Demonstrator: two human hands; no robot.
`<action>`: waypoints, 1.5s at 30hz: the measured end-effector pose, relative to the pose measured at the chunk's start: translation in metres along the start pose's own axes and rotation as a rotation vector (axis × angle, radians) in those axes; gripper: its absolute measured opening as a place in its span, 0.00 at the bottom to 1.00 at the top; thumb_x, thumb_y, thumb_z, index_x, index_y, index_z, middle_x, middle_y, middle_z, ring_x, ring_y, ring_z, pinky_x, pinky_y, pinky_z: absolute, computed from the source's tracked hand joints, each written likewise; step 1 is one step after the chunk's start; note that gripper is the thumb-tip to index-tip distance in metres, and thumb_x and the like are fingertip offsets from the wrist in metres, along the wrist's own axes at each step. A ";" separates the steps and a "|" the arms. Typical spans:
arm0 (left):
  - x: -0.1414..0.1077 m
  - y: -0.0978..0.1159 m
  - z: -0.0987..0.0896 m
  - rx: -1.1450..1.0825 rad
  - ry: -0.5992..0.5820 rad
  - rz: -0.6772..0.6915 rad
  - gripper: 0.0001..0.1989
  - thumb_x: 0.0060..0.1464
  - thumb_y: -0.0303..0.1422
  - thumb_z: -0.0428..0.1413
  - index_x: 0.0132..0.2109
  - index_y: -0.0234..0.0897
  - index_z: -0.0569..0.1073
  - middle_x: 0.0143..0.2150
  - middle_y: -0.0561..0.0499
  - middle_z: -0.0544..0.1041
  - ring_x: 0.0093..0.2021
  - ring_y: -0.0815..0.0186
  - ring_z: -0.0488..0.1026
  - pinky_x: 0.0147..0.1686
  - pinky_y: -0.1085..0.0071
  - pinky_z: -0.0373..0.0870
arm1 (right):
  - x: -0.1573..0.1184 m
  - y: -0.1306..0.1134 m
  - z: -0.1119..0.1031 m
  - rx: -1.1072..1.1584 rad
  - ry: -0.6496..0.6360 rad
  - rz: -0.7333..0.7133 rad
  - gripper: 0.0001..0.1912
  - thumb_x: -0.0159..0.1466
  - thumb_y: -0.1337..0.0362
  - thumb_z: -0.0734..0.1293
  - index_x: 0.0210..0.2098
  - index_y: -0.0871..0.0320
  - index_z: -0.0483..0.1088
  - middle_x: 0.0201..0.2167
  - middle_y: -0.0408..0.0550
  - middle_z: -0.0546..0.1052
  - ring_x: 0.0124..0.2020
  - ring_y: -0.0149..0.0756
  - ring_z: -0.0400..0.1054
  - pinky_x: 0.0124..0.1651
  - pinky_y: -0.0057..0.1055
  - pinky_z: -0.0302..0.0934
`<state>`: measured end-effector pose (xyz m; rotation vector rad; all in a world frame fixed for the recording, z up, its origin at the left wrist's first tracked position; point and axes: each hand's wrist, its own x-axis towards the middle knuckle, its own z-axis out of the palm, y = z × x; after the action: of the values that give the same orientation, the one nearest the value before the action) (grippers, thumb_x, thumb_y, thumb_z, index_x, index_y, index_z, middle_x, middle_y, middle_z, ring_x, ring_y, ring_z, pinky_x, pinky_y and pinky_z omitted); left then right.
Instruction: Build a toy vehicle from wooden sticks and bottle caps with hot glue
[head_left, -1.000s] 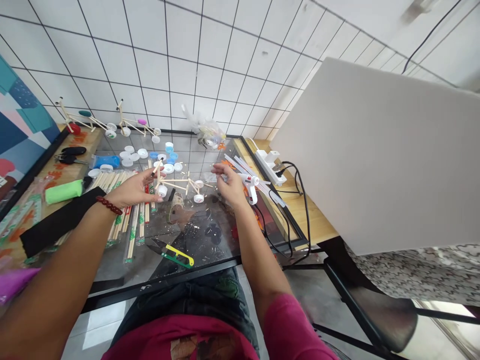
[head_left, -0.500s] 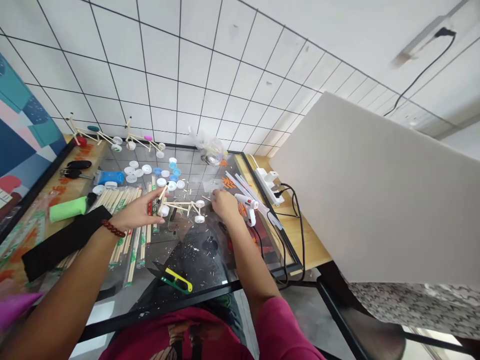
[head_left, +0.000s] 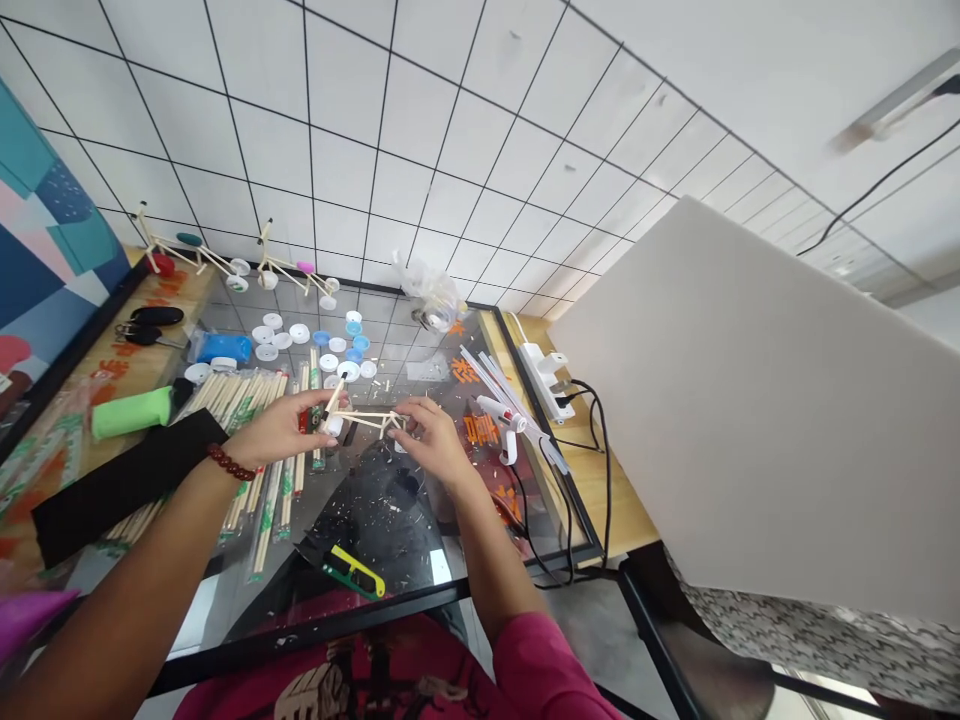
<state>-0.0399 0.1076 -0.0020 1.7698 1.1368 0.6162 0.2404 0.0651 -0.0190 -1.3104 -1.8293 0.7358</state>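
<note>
A small tricycle model point(head_left: 361, 418) built of wooden sticks, with white bottle caps for wheels, is held low over the glass tabletop. My left hand point(head_left: 277, 432) grips its front end, near the upright stick with a dark tip, between thumb and fingers. At the rear end, my right hand point(head_left: 433, 438) has its thumb and fingers closed around the frame by the back wheels, which they partly cover. Any small piece in those fingertips is too hidden to make out. A white glue gun point(head_left: 506, 420) lies to the right of my right hand.
Wrapped chopsticks point(head_left: 262, 520) lie under and beside my left forearm. Loose bottle caps point(head_left: 299, 333) and two similar tricycles point(head_left: 281, 265) sit farther back. Yellow-green snips point(head_left: 352, 572) rest near the front edge. Glue sticks point(head_left: 487, 375) and a corded power strip point(head_left: 546, 380) are right.
My right hand has moved left from the tabletop by the glue sticks to the tricycle's rear end. My left hand still holds the front. The view has shifted slightly.
</note>
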 end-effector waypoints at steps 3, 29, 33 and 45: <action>-0.001 -0.001 0.001 0.033 0.005 0.010 0.36 0.44 0.52 0.69 0.59 0.40 0.79 0.63 0.41 0.79 0.66 0.43 0.72 0.69 0.46 0.65 | 0.004 0.002 -0.001 0.027 0.000 -0.026 0.12 0.64 0.65 0.72 0.47 0.54 0.79 0.48 0.51 0.79 0.33 0.33 0.71 0.43 0.34 0.71; -0.004 -0.003 0.004 0.115 0.009 -0.021 0.45 0.46 0.62 0.65 0.65 0.42 0.75 0.64 0.41 0.78 0.63 0.41 0.75 0.67 0.51 0.68 | 0.009 0.013 0.007 0.258 0.034 0.045 0.14 0.63 0.57 0.75 0.46 0.55 0.79 0.38 0.47 0.83 0.39 0.36 0.77 0.50 0.36 0.71; -0.004 0.003 0.004 0.128 0.002 -0.028 0.46 0.45 0.65 0.64 0.64 0.41 0.77 0.65 0.41 0.77 0.65 0.40 0.73 0.67 0.50 0.68 | 0.009 0.014 0.010 0.303 0.042 0.072 0.14 0.61 0.57 0.75 0.45 0.54 0.79 0.40 0.47 0.82 0.39 0.36 0.77 0.49 0.34 0.71; -0.005 0.001 0.004 0.133 0.008 -0.021 0.45 0.46 0.63 0.64 0.65 0.42 0.75 0.59 0.41 0.81 0.61 0.41 0.77 0.66 0.47 0.69 | 0.009 0.017 0.016 0.339 0.077 0.140 0.14 0.59 0.60 0.77 0.44 0.54 0.79 0.39 0.46 0.83 0.38 0.35 0.77 0.49 0.35 0.72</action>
<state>-0.0381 0.1014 -0.0027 1.8666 1.2243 0.5459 0.2335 0.0788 -0.0391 -1.2307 -1.4842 1.0072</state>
